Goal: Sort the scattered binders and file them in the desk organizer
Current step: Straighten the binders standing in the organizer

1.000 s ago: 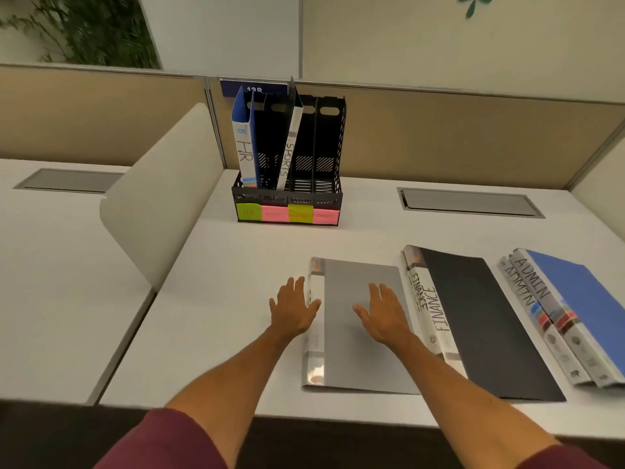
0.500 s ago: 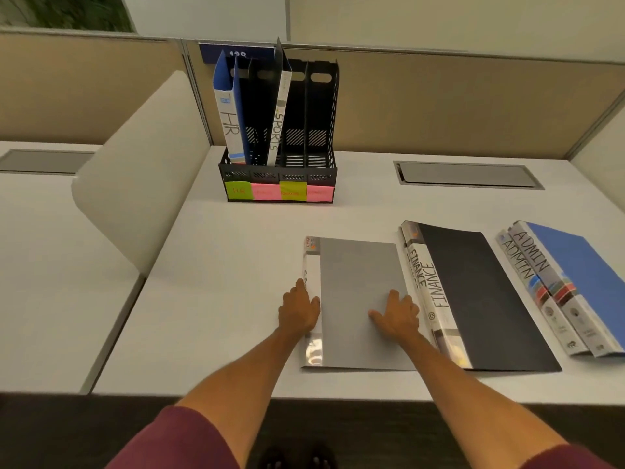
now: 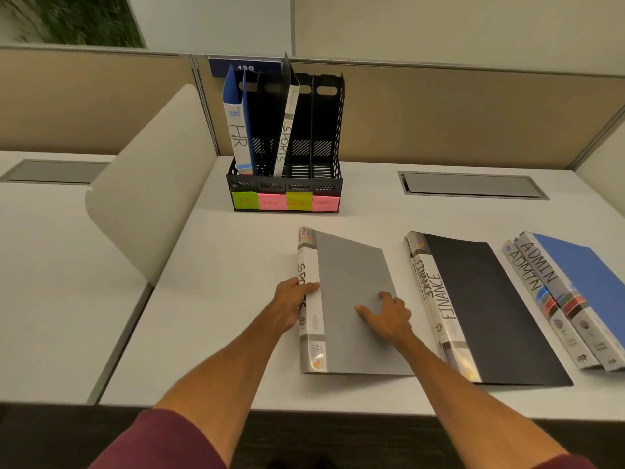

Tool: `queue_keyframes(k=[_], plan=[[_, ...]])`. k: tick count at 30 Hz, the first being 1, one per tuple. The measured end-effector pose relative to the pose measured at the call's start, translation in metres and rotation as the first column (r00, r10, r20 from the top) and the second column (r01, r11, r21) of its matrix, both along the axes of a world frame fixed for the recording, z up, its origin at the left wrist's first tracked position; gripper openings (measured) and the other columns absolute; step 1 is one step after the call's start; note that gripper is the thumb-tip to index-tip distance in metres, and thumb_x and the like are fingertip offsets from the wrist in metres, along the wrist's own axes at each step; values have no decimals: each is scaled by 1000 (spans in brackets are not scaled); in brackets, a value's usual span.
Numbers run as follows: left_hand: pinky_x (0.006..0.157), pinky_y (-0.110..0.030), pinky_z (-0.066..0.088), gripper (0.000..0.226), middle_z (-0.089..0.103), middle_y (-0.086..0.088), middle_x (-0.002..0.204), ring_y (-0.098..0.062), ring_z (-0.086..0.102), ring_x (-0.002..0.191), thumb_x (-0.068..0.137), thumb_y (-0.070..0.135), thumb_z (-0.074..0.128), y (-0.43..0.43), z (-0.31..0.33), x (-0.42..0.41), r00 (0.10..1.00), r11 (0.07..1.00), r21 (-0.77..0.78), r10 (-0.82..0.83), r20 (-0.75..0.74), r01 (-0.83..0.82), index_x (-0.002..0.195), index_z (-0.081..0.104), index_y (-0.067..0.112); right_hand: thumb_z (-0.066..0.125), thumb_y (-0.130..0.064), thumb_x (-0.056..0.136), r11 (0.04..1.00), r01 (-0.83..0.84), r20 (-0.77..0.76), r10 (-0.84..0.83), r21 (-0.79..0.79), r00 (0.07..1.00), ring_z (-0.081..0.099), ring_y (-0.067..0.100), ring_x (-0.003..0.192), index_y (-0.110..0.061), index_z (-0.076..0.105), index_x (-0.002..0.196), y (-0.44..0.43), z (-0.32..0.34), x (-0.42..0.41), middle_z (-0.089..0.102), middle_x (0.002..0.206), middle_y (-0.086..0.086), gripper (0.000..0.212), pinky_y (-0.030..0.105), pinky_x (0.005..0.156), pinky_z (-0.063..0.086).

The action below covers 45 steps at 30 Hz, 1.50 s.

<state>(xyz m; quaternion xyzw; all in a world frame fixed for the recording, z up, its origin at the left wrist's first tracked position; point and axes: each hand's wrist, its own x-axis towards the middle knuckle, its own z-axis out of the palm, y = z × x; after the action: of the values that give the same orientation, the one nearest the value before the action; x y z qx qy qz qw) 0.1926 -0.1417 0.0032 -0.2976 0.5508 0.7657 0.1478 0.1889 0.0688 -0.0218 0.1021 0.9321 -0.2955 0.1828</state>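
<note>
A grey binder (image 3: 351,286) with a white SPORTS spine lies on the white desk (image 3: 216,299), its spine side tipped up. My left hand (image 3: 292,304) grips that spine, thumb on top. My right hand (image 3: 387,314) holds the binder's right edge, fingers spread on the cover. A black FINANCE binder (image 3: 487,306) lies to the right, and two blue ADMIN binders (image 3: 575,286) beyond it. The black desk organizer (image 3: 287,187) stands at the back with an HR binder (image 3: 238,130) and a SPORTS binder (image 3: 287,123) upright in it.
Green and pink sticky labels (image 3: 285,201) mark the organizer's slots; its two right slots hold nothing. A white curved divider (image 3: 152,184) rises on the left. A grey cable hatch (image 3: 473,184) sits at the back right. The beige partition wall closes off the rear.
My left hand has closed on the grey binder's spine and tipped it up, so the SPORTS lettering now shows. My right hand has slid to the binder's right edge.
</note>
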Motion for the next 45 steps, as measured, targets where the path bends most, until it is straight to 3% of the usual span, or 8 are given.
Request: queue_keyframes(k=[11,16,21,25,29,35,38,45], plan=[[70,-38,58,36,69,-11,94,-26,67,78,83,-2,64,-1,89,-36,941,997,-68,6,-338,-31,115,55,11,49,-47,94,970,-41,-233,-17,-241,972,36,34,135,-10,31,144,-46,74,-47,36,149,15,65,48,110,34],[66,-29,52,39,67,-9,98,-21,64,84,78,-2,70,9,144,-54,852,991,-110,2,-523,-70,111,55,12,44,-49,95,869,-232,-468,1,-436,884,40,26,134,-17,32,145,-74,154,-75,38,149,8,61,42,107,39],[66,-24,54,37,65,-5,97,-16,63,87,79,-2,71,20,182,-62,762,978,-167,-10,-647,-128,109,56,15,50,-58,89,737,-330,-446,43,-590,894,50,27,126,-21,28,147,-89,220,-92,45,143,5,72,48,96,50],[62,-24,59,41,64,-4,99,-17,65,91,78,-12,66,24,204,-67,720,980,-168,-43,-693,-103,105,56,18,61,-31,90,746,-381,-487,87,-547,869,59,24,110,-18,33,140,-89,251,-99,55,122,4,59,40,80,57],[67,-24,58,48,59,-9,121,-23,59,107,79,-11,66,25,216,-74,712,971,-223,-96,-696,-87,119,56,13,45,-2,92,747,-388,-511,74,-541,856,58,30,110,-15,30,138,-91,266,-103,52,122,14,50,51,87,55],[86,-34,56,56,56,-9,131,-24,53,121,78,-7,68,18,228,-81,688,950,-311,-206,-696,-30,129,52,13,41,3,95,759,-386,-608,-17,-525,793,55,30,116,-12,26,140,-94,267,-110,49,133,15,50,49,92,53],[107,-45,41,60,50,-7,139,-26,45,131,79,7,72,5,232,-86,698,882,-469,-316,-642,-33,134,49,16,43,-2,96,752,-386,-627,-45,-533,778,53,30,121,-13,23,144,-98,266,-119,46,139,14,53,52,94,51],[105,-31,32,64,43,-5,144,-19,40,133,83,24,69,-33,240,-115,689,532,-815,-501,-523,-232,139,40,15,45,-3,96,715,-402,-657,-106,-572,747,52,29,122,-14,26,141,-124,263,-142,46,140,15,50,50,95,51]])
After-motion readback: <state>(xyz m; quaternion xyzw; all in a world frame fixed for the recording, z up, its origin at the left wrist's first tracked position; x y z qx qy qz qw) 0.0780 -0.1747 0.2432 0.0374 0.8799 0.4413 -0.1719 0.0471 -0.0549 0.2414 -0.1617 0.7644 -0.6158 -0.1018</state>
